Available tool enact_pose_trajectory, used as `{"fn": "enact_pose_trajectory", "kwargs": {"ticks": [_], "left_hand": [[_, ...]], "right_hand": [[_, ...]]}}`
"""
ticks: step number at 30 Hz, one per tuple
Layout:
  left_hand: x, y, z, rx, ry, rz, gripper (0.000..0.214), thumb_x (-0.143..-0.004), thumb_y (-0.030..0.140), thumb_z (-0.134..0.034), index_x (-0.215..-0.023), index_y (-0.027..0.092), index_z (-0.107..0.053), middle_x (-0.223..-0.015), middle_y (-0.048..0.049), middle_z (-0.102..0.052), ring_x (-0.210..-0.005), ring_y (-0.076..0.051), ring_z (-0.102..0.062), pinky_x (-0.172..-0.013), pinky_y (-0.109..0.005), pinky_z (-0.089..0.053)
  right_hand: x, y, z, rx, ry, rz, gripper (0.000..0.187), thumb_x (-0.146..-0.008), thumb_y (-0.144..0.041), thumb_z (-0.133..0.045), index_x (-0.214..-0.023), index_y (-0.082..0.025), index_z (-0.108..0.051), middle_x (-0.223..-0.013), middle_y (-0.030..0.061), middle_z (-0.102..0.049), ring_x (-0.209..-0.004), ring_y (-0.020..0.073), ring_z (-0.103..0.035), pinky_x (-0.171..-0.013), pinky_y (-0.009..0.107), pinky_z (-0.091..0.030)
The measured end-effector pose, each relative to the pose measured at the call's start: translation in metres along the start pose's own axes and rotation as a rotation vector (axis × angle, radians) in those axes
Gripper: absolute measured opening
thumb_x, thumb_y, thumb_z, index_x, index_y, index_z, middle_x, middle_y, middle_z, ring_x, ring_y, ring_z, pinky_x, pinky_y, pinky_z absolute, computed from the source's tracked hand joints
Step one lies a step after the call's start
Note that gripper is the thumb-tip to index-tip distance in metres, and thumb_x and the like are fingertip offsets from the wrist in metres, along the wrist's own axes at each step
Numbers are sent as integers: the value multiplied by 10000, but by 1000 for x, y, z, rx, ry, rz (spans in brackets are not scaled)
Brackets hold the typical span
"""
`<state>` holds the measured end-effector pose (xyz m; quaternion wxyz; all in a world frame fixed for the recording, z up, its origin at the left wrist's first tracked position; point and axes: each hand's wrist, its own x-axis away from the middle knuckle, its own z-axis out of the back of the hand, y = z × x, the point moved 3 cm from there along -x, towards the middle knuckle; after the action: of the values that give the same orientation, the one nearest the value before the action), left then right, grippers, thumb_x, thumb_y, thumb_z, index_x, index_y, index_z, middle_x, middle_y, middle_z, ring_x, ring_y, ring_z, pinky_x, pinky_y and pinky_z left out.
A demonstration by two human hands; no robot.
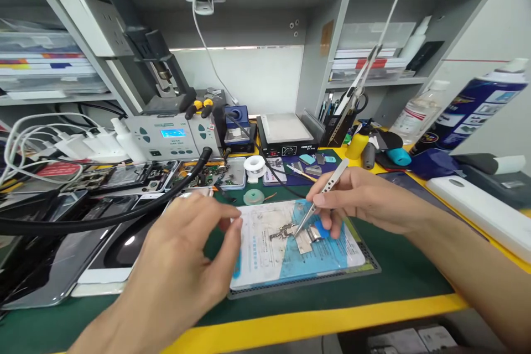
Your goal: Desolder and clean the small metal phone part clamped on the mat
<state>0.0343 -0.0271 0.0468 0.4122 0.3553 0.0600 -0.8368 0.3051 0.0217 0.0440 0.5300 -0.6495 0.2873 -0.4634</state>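
My right hand [352,193] grips a pair of metal tweezers [329,183] with holes along the arms. The tips touch or hover just over a small circuit board [284,231] with a metal plate [304,242] and a blue piece [321,229] beside it. These lie on a stained white-and-blue pad [265,265] in front of me. My left hand [182,249] is at the pad's left edge, thumb and forefinger brought close together in a pinch. Whatever may be between those fingertips is too small or hidden to make out.
A soldering station [172,135] stands behind, its black hose [178,193] arching over phone parts at left. A solder spool [254,165], a green coil [254,197] and a small heating plate [286,128] sit beyond the pad. Bottles and a spray can [470,105] stand at right.
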Motion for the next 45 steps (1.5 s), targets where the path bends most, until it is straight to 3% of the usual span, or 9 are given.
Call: {"fn": "enact_pose_trajectory", "kwargs": {"ticks": [7,11,14,20,27,34,45], "left_hand": [[-41,-24,-26,69,34,1,141,-978,222,-590,-928,188,-718,-809,18,-708,-747,-143,-648,-674,-301,-493],[-34,-26,-37,97,83,-47,139,-995,186,-583,-924,165,-701,-790,1,-677,-754,-154,-618,-696,-330,-491],[-23,-27,-38,107,104,-85,95,-988,159,-607,-937,169,-687,-782,-2,-653,-746,-159,-586,-693,-352,-465],[-14,-25,-38,150,37,-83,97,-1006,160,-604,-965,198,-683,-812,3,-643,-755,-136,-559,-695,-325,-454],[-5,-22,-40,221,-37,-51,100,-992,156,-601,-1024,217,-673,-871,11,-607,-828,-139,-529,-800,-350,-439],[-6,-25,-41,224,-31,-25,130,-984,121,-580,-1007,223,-657,-886,-18,-620,-837,-178,-538,-775,-416,-444],[-6,-22,-42,193,-30,-68,111,-970,174,-632,-1063,224,-665,-901,-1,-647,-865,-179,-579,-829,-431,-450]], "right_hand": [[6,1,3,115,112,230,309,-838,-435,-933,-989,-176,-857,-649,43,-776,-542,155,-710,-515,234,-602],[12,7,-5,283,118,342,148,-863,-324,-921,-990,-253,-893,-803,37,-837,-663,158,-760,-616,222,-628],[15,10,-11,352,141,435,155,-819,-205,-941,-936,-294,-892,-931,19,-856,-815,178,-795,-715,216,-637],[13,14,-13,353,193,439,230,-835,-160,-917,-980,-336,-889,-905,-11,-849,-800,156,-778,-686,206,-617],[13,13,-18,384,100,532,241,-881,-134,-882,-1040,-316,-892,-911,18,-840,-832,170,-739,-770,302,-610],[16,11,-25,439,65,625,220,-886,-111,-874,-1051,-256,-884,-916,44,-843,-885,191,-738,-824,350,-607],[12,11,-24,454,56,594,261,-870,-93,-877,-1058,-273,-888,-922,48,-846,-877,207,-748,-840,364,-614]]}}
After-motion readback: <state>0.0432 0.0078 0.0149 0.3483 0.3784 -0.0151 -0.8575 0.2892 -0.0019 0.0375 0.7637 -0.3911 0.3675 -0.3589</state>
